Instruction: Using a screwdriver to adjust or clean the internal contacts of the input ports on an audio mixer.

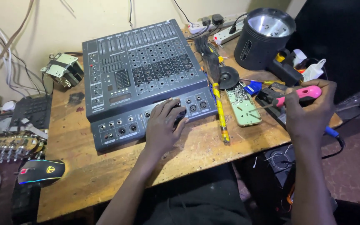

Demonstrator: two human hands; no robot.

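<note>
My left hand point(163, 125) lies flat, fingers spread, on the front socket panel of a grey audio mixer point(140, 79) sitting on the wooden workbench point(96, 171). My right hand point(309, 110) is closed around a pink-handled screwdriver point(290, 99), its tip over a green tray point(243, 102) holding what look like screws.

At upper right of the frame I see a black spotlight point(264, 37); at lower left a glowing mouse point(41, 171); a transformer point(63, 69) sits upper left on the counter point(92, 171).
</note>
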